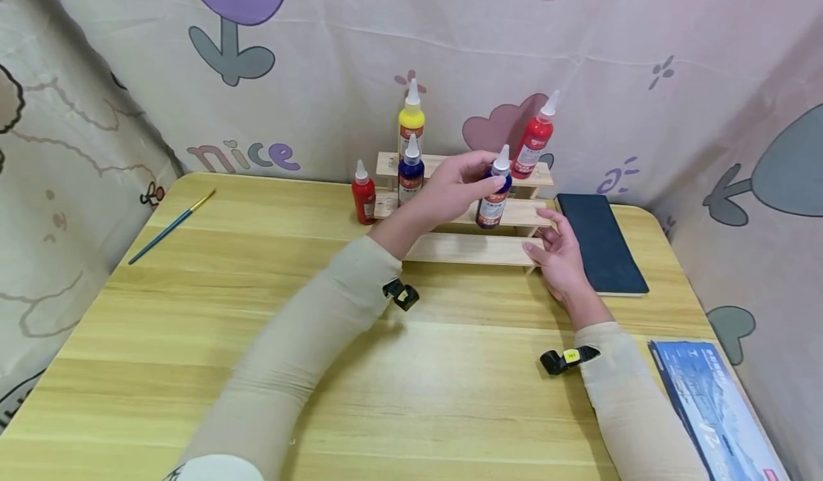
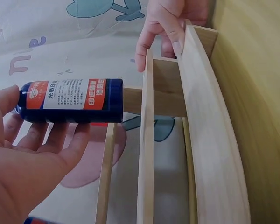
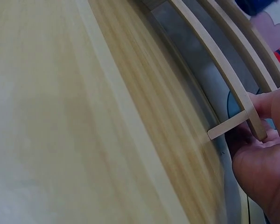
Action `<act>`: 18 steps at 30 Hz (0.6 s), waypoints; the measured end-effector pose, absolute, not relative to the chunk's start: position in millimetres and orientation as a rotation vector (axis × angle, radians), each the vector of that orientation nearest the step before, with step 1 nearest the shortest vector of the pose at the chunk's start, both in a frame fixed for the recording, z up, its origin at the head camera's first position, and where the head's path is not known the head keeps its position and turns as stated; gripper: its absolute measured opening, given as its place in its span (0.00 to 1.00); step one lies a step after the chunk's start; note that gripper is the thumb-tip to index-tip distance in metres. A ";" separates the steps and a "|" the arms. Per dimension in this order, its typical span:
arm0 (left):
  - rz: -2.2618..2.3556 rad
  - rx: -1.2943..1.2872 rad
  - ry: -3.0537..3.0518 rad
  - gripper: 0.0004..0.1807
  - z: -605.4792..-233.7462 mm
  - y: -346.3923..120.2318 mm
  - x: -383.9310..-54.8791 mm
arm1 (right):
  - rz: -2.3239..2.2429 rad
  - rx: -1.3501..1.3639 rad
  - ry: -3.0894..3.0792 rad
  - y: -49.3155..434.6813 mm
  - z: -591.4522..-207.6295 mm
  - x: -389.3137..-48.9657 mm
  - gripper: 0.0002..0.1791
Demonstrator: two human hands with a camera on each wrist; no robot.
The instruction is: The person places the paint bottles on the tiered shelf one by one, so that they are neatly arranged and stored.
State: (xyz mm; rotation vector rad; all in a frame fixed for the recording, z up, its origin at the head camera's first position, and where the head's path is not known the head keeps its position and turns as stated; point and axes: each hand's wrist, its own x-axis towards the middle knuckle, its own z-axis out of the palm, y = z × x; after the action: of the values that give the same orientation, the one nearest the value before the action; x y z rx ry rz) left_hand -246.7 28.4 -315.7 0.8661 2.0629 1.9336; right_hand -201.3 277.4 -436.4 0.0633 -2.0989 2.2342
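Note:
My left hand (image 1: pixel 459 189) holds a dark blue bottle (image 1: pixel 494 199) with a white nozzle, thumb on one side and fingers on the other. In the left wrist view, the bottle's base hangs a little above the middle step of a three-step wooden rack (image 1: pixel 472 249). My right hand (image 1: pixel 562 261) grips the rack's right end, its thumb on the lowest step. On the rack's left part stand another blue bottle (image 1: pixel 411 177) and, higher up, a yellow bottle (image 1: pixel 411 121). A red bottle (image 1: pixel 532 144) is on the top step at the right.
Beside the rack's left end is a smaller red bottle (image 1: pixel 363 199). A dark notebook (image 1: pixel 601 245) lies right of the rack, and a blue-and-white booklet (image 1: pixel 720 409) at the near right. A paintbrush (image 1: pixel 170 228) lies far left. Patterned cloth (image 1: pixel 341 59) hangs behind the table (image 1: pixel 450 381).

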 end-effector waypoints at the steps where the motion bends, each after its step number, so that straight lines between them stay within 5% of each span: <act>1: 1.934 0.854 2.065 0.21 -314.7 32.7 -248.6 | 2.237 0.062 -2.100 277.4 -436.7 -201.4 0.38; 18: 1.814 0.761 2.138 0.21 -316.0 78.8 -269.1 | 2.233 0.060 -2.127 279.4 -438.1 -203.1 0.38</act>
State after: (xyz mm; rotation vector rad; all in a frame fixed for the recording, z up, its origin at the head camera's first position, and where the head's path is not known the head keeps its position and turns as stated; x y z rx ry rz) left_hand -269.1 78.8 -316.0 0.7605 2.1384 1.8144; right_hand -203.1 279.4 -438.1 0.0602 -2.1270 2.2328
